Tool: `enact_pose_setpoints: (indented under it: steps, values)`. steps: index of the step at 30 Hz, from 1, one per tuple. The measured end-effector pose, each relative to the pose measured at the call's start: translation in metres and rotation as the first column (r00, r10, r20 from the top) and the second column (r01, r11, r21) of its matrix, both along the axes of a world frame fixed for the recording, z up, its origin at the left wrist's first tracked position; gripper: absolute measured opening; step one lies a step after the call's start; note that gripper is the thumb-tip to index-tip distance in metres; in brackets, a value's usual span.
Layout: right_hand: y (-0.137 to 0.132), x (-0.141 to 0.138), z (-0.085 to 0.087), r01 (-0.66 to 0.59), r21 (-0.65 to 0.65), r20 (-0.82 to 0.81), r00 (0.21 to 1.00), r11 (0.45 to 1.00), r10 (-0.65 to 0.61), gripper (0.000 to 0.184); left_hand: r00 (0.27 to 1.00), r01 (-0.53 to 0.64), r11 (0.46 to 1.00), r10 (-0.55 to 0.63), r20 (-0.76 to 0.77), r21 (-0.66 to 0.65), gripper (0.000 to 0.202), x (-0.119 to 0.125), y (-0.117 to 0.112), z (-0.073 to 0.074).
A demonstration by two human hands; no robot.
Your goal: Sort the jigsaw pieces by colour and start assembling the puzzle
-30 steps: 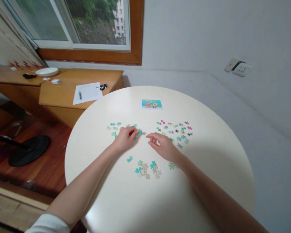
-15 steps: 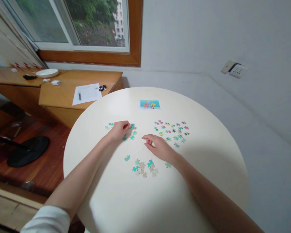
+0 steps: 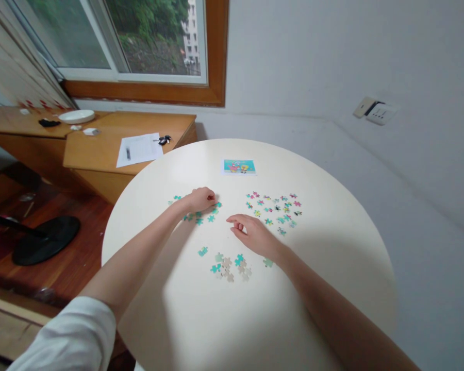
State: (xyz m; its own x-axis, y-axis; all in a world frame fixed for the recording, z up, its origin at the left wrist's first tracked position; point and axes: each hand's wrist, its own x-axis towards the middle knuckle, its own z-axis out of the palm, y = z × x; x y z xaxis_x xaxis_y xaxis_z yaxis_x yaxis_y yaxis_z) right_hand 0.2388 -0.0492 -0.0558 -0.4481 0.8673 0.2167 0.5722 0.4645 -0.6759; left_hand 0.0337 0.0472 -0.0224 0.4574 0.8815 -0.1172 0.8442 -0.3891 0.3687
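My left hand [image 3: 201, 199] is over the left group of jigsaw pieces, its thumb and fingers closed in a pinch. A teal jigsaw piece [image 3: 218, 204] shows at its fingertips. More teal pieces [image 3: 199, 220] lie beneath and beside that hand, partly covered by it. My right hand [image 3: 251, 232] rests on the table between the groups, with its index finger stretched out, the other fingers loosely bent, and nothing held. To its right is a spread of multicoloured pieces [image 3: 277, 208]. Nearer to me lies a cluster of beige and teal pieces [image 3: 226, 264].
A small picture card [image 3: 238, 166] with cartoon figures lies toward the back of the round white table [image 3: 317, 288]. Beyond it on the left, a wooden cabinet [image 3: 174, 123] carries a paper sheet [image 3: 139, 150], keys [image 3: 164, 140] and a white plate [image 3: 77, 116].
My left hand has moved a little to the right, and the teal piece at its fingertips has shifted with it. More pieces show below the wrist. My right hand stays in place.
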Motion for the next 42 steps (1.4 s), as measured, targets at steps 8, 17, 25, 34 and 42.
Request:
enact_pose_setpoints:
  steps: [8,17,25,34,42]
  values:
    - [0.001,0.000,-0.002,-0.005,0.011,-0.019,1.000,1.000,0.005,0.025,0.990,0.024,1.000,-0.024,-0.140,0.000,0.018,0.012,0.013,0.005]
    - [0.000,0.002,-0.002,-0.012,0.032,-0.030,0.999,0.999,0.012,0.024,0.970,0.081,0.997,-0.077,-0.229,0.008,0.017,0.021,0.026,0.004]
    - [0.000,0.000,-0.003,-0.008,0.032,-0.035,0.999,0.999,0.009,0.023,0.977,0.039,0.991,-0.011,-0.213,0.127,0.026,0.010,0.022,0.006]
    - [0.001,0.000,-0.003,-0.015,0.037,-0.020,1.000,0.999,0.016,0.023,0.992,-0.040,0.973,0.065,-0.104,0.227,0.026,-0.014,-0.005,0.000]
    - [0.001,-0.001,-0.002,-0.021,0.056,-0.013,1.000,0.998,0.022,0.021,1.000,-0.007,0.964,0.007,0.000,0.264,0.026,-0.012,-0.021,-0.021]
